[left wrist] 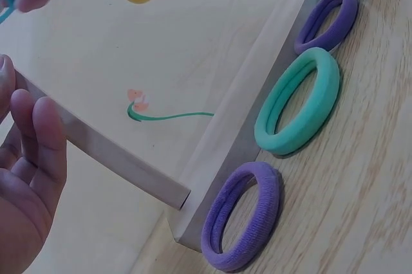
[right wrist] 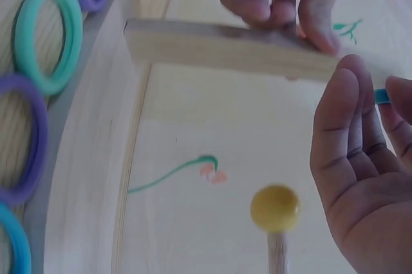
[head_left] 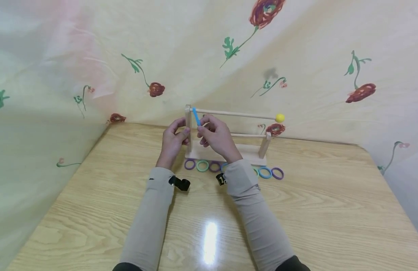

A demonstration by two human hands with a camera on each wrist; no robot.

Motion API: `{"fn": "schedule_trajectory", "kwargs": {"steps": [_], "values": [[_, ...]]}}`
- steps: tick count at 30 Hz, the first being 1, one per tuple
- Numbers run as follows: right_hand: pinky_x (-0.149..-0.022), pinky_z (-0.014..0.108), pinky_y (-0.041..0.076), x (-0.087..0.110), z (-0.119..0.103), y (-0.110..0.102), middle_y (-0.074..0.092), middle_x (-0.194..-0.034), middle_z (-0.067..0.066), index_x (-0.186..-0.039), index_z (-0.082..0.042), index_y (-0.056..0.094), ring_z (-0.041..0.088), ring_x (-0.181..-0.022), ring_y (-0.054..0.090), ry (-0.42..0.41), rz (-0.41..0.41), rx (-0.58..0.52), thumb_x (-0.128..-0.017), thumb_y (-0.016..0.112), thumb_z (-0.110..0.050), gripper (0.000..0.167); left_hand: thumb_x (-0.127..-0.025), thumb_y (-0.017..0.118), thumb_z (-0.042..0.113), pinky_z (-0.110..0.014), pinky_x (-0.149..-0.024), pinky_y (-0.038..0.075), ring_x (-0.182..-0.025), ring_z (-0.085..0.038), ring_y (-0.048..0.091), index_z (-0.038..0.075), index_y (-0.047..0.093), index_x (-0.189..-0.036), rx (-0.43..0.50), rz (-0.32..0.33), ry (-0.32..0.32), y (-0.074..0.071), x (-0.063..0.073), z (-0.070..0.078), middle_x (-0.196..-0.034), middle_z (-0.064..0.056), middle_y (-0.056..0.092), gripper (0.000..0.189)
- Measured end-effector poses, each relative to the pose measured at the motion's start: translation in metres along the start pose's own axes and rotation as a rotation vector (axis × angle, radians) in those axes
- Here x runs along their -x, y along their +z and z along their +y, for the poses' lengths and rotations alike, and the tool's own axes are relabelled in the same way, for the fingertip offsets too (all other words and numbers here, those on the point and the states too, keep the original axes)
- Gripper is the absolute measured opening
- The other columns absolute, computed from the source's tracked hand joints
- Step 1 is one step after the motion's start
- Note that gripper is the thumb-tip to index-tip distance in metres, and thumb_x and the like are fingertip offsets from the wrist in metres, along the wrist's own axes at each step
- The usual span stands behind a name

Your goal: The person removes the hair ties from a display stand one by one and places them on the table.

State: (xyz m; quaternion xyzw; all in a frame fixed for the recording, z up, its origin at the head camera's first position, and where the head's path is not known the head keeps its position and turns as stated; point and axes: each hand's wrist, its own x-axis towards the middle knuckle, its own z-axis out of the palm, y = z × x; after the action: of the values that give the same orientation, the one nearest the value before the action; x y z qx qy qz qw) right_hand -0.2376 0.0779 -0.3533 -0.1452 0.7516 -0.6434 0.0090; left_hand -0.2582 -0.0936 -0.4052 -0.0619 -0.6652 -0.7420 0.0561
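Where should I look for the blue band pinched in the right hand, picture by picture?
Head: the blue band is just left of centre, above mid-height, in the right hand.
Left wrist: at the left edge, near the top, partly cut off.
Right wrist: at the right edge, above mid-height, partly hidden by fingers.
Shared landmark: the yellow ball.

Rings (left wrist: 327, 94) in a row on the table (head_left: 331, 195), just before the rack (head_left: 249, 151), backdrop (head_left: 195, 56) behind

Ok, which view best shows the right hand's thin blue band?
Head view: the thin blue band shows nearly full-length above the right hand. Left wrist: a frame-edge sliver; right wrist: a short piece.
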Motion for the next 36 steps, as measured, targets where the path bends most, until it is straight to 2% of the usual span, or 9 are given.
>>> {"fn": "schedule_trajectory", "kwargs": {"steps": [7,10,14,18,22,25,30,32,36], "values": [[-0.058,0.032,0.058,0.000,0.001,-0.015,0.066,-0.085,0.021,-0.110,0.000,0.061,0.025,-0.064,0.063,0.035,0.004,0.049,-0.101,0.062,-0.009,0.012,-0.099,0.064,0.009,-0.022,-0.060,0.054,-0.076,-0.017,0.058,0.006,0.060,-0.137,-0.009,0.004,-0.004,0.000,-0.001,0.001,-0.125,-0.010,0.060,0.038],[-0.058,0.032,0.058,-0.002,0.001,-0.020,0.066,-0.084,0.021,-0.107,-0.002,0.062,0.024,-0.064,0.064,0.038,0.001,0.067,-0.101,0.063,-0.008,0.010,-0.099,0.065,0.011,-0.022,-0.061,0.054,-0.077,-0.017,0.058,0.006,0.060,-0.137,-0.016,0.001,0.004,0.001,-0.002,0.003,-0.125,-0.010,0.059,0.039],[-0.058,0.031,0.058,-0.001,0.002,-0.021,0.067,-0.080,0.018,-0.106,0.000,0.061,0.023,-0.063,0.064,0.021,-0.021,-0.010,-0.099,0.063,-0.006,0.010,-0.099,0.064,0.012,-0.022,-0.061,0.053,-0.076,-0.017,0.058,0.007,0.060,-0.137,-0.022,0.004,0.003,0.000,-0.002,0.004,-0.125,-0.010,0.059,0.038],[-0.057,0.034,0.058,0.001,0.003,-0.018,0.066,-0.078,0.019,-0.107,0.002,0.058,0.024,-0.062,0.065,-0.038,-0.116,-0.150,-0.099,0.062,-0.006,0.012,-0.099,0.064,0.011,-0.022,-0.061,0.054,-0.074,-0.016,0.058,0.006,0.060,-0.137,-0.020,0.007,-0.002,-0.001,-0.001,0.003,-0.125,-0.010,0.060,0.038],[-0.054,0.035,0.058,0.005,0.005,-0.015,0.064,-0.072,0.020,-0.105,0.001,0.053,0.026,-0.058,0.063,-0.054,-0.238,-0.205,-0.100,0.060,-0.010,0.014,-0.099,0.064,0.010,-0.023,-0.061,0.055,-0.074,-0.016,0.058,0.004,0.060,-0.136,-0.015,-0.005,0.006,0.001,0.001,0.000,-0.124,-0.012,0.060,0.038],[-0.052,0.034,0.057,0.006,0.007,-0.014,0.063,-0.068,0.018,-0.101,-0.002,0.050,0.025,-0.055,0.062,-0.008,-0.257,-0.203,-0.103,0.057,-0.015,0.015,-0.099,0.065,0.009,-0.023,-0.061,0.054,-0.073,-0.015,0.058,0.003,0.060,-0.135,-0.008,-0.012,0.019,0.004,0.002,-0.002,-0.124,-0.013,0.060,0.038],[-0.051,0.034,0.057,0.005,0.006,-0.014,0.065,-0.069,0.017,-0.098,-0.005,0.056,0.022,-0.054,0.062,0.108,-0.207,-0.165,-0.106,0.055,-0.027,0.024,-0.098,0.065,0.008,-0.022,-0.059,0.052,-0.072,-0.014,0.058,0.002,0.060,-0.134,-0.016,-0.006,0.038,0.006,0.002,-0.002,-0.123,-0.012,0.060,0.037],[-0.051,0.034,0.057,0.004,0.006,-0.013,0.066,-0.071,0.016,-0.102,-0.005,0.060,0.021,-0.055,0.062,0.137,-0.194,-0.151,-0.106,0.055,-0.030,0.026,-0.098,0.065,0.008,-0.021,-0.058,0.051,-0.072,-0.014,0.059,0.002,0.061,-0.134,-0.018,-0.001,0.043,0.006,0.002,-0.002,-0.122,-0.013,0.060,0.037],[-0.052,0.033,0.057,0.002,0.007,-0.011,0.067,-0.073,0.014,-0.120,-0.002,0.061,0.020,-0.055,0.063,0.184,-0.165,-0.163,-0.108,0.052,-0.030,0.032,-0.098,0.065,0.006,-0.021,-0.056,0.051,-0.070,-0.014,0.057,0.000,0.061,-0.133,-0.014,0.009,0.057,0.005,0.002,-0.002,-0.121,-0.014,0.061,0.036]]}}
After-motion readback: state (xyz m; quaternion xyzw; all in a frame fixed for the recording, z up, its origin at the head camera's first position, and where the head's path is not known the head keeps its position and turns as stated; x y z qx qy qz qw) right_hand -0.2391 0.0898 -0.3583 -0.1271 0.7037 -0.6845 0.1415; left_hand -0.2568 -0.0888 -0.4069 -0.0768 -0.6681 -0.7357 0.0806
